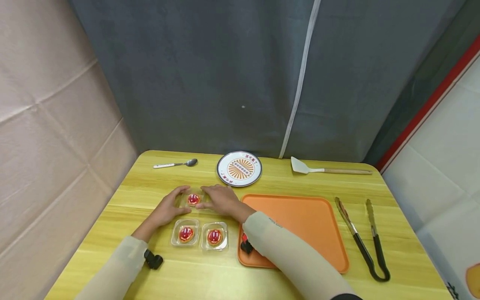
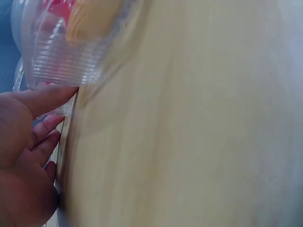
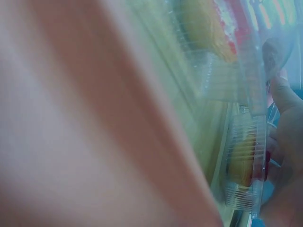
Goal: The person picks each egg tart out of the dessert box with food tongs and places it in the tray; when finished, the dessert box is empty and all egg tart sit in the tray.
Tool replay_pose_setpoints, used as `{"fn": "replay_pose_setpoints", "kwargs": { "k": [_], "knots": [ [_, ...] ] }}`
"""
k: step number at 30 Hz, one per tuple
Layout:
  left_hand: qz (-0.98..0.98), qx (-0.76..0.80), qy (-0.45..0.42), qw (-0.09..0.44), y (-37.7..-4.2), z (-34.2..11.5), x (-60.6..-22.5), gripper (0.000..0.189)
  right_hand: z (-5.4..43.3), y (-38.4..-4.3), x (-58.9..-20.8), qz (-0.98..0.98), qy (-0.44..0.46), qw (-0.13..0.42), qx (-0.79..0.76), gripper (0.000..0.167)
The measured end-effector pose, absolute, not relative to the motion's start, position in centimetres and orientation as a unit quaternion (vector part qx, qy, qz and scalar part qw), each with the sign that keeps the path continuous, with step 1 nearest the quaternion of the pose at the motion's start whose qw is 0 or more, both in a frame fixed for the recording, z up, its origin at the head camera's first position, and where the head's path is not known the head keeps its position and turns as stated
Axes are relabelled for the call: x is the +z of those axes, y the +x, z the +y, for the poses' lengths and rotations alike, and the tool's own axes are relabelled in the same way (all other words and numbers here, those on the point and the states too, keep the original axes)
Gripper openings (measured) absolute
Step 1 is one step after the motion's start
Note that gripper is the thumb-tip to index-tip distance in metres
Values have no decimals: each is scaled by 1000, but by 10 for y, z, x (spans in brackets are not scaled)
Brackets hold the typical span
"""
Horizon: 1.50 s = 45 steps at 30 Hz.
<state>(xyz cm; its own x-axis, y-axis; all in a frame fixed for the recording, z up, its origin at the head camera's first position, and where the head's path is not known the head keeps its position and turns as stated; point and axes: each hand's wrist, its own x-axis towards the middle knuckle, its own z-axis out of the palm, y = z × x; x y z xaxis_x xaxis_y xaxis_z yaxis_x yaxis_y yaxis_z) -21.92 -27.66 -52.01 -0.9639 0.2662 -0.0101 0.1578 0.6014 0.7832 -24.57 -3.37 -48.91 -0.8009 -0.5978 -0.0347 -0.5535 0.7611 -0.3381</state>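
At the left half of the table, a clear plastic box with a red-topped tart stands between both hands. My left hand holds its left side, thumb on the near side and fingers towards the far side. From the right, my right hand grips the same box, thumb low and fingers at the far edge. Nearer to me stand two similar boxes, the left box and the right box, each with a red-topped tart. Ridged box walls show close up in both wrist views.
An orange tray lies under my right forearm. Behind the boxes are a spoon and a patterned plate. A white spatula lies at the back right, with black-handled tongs at the right. A grey curtain hangs behind.
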Motion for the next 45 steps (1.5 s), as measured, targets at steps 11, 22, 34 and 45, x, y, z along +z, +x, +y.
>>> {"fn": "replay_pose_setpoints", "kwargs": {
  "k": [11,22,34,45],
  "knots": [
    [885,435,139,93,-221,-281,-519,97,-31,-246,-488,930,-307,84,-182,85],
    [882,432,158,101,-223,-286,-505,86,-29,-248,-484,918,-317,91,-222,86],
    [876,440,169,100,-220,-293,-474,85,-32,-246,-464,894,-348,72,-274,77],
    [900,373,205,-97,-212,-286,-457,103,-39,-247,-433,776,-270,242,-516,65]
  ]
}}
